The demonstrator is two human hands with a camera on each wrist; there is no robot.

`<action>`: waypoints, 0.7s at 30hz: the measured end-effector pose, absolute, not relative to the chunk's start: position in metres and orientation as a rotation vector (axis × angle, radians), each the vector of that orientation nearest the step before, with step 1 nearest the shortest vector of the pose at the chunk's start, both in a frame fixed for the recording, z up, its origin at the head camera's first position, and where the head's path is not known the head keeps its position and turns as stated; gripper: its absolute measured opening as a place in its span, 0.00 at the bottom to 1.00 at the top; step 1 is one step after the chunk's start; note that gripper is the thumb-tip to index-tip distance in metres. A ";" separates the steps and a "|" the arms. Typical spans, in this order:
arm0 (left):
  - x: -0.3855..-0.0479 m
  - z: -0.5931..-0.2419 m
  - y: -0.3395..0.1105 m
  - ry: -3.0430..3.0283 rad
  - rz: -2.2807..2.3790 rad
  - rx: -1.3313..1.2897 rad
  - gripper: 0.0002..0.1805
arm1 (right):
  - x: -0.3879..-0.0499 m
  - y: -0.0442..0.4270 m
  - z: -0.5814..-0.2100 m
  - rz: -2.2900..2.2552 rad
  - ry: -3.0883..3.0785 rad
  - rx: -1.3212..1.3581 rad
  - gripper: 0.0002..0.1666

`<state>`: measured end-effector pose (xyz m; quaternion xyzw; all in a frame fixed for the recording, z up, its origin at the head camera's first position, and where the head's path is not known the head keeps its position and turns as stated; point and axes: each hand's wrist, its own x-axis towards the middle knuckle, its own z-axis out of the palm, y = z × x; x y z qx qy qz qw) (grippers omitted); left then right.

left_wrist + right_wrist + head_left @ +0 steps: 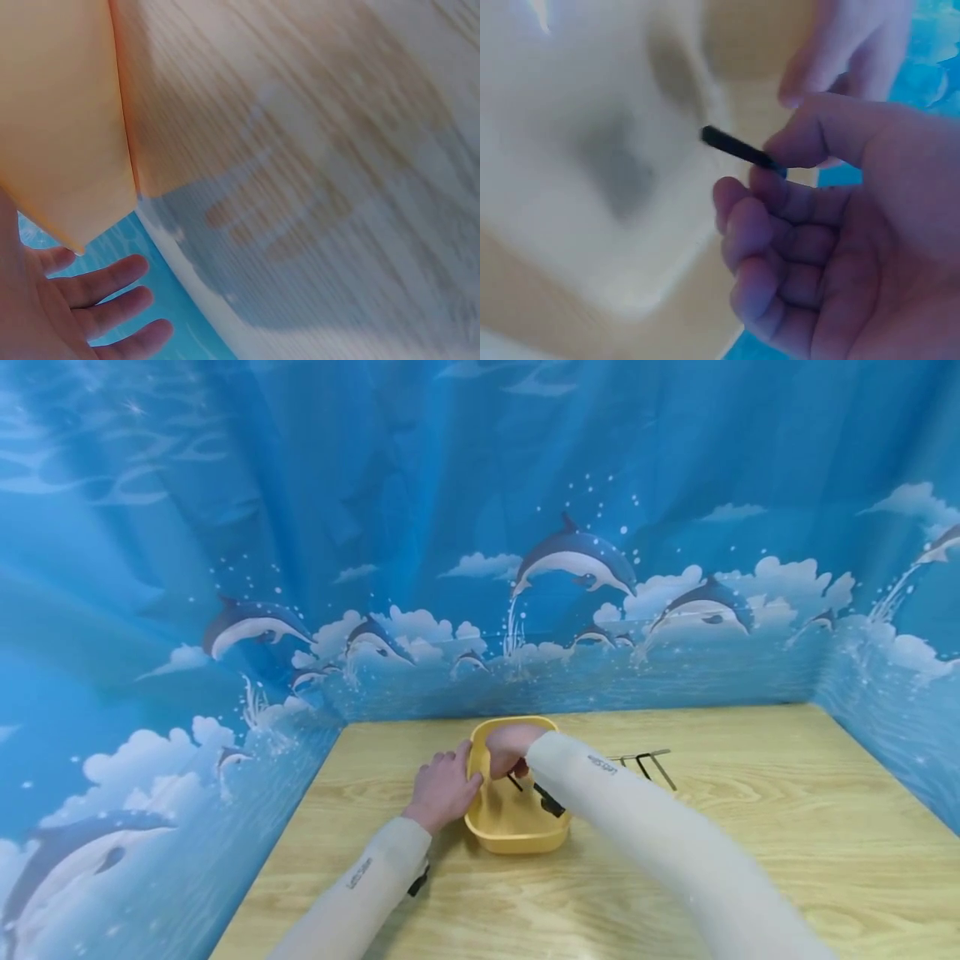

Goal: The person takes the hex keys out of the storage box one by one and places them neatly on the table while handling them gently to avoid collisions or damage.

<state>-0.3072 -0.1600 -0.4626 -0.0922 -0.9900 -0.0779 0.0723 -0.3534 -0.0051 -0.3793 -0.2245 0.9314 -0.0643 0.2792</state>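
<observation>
A yellow plastic tub (517, 842) stands on the table near its far edge. My left hand (444, 789) touches the tub's left rim, its fingers fairly straight and spread along the outside in the left wrist view. Over the tub's inside is my right hand (510, 750), pinching a short black hex key (735, 145) between thumb and index finger while the other fingers curl loosely. Most of the hex key lies hidden in the hand. To the right of the tub, several dark L-shaped hex keys (663, 770) lie on the table, partly behind my right forearm.
The table (795, 810) has a pale wood-grain top. Blue curtains (420, 568) with dolphins and clouds hang behind it and at both sides. My right sleeve (637, 802) crosses over the tub's right side.
</observation>
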 end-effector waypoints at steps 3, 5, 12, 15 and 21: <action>-0.306 -0.462 -0.160 -2.979 -0.233 -0.274 0.33 | -0.350 0.001 -0.374 -0.157 2.548 -0.643 0.18; -0.305 -0.461 -0.160 -2.978 -0.230 -0.277 0.32 | -0.347 0.007 -0.372 -0.158 2.578 -0.668 0.18; -0.304 -0.461 -0.159 -2.977 -0.217 -0.278 0.32 | -0.334 0.037 -0.362 -0.303 2.635 -0.695 0.16; -0.304 -0.462 -0.159 -2.970 -0.221 -0.279 0.32 | -0.329 0.051 -0.359 -0.356 2.639 -0.684 0.22; -0.305 -0.462 -0.160 -2.974 -0.263 -0.271 0.32 | -0.325 0.087 -0.359 -0.494 2.626 -0.680 0.27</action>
